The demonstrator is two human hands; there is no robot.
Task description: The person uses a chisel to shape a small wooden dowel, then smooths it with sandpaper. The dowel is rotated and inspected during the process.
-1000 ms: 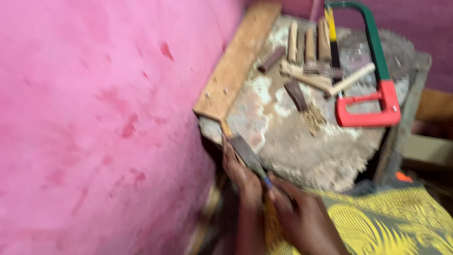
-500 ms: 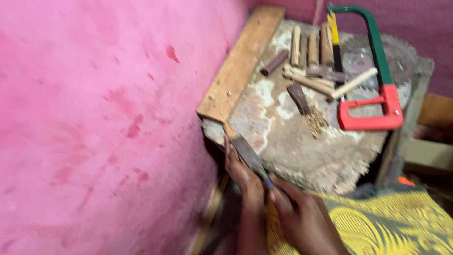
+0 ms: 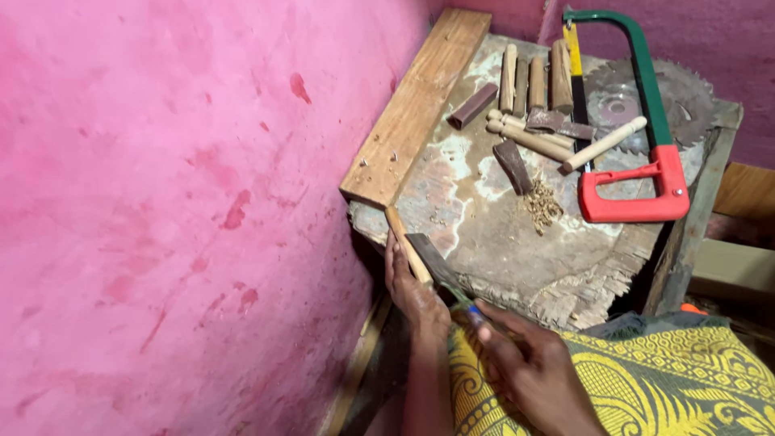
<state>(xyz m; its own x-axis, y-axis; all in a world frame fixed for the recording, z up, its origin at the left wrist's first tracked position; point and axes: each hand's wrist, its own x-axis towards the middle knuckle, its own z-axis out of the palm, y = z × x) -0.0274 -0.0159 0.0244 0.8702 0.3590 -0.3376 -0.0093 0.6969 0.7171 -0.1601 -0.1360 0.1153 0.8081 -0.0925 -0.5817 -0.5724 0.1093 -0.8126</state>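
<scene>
Little has changed in the last second: at lower centre the left hand (image 3: 413,292) still grips a thin wooden stick (image 3: 406,246) against the bench (image 3: 517,242) edge while the right hand (image 3: 529,367) still holds a flat blade tool (image 3: 436,262) to it.

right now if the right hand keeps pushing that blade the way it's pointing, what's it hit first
The right hand points its flat grey blade up and left along the thin wooden stick held by the left hand. Straight on, it would probably meet the long wooden plank by the pink wall; depth is unclear.
</scene>
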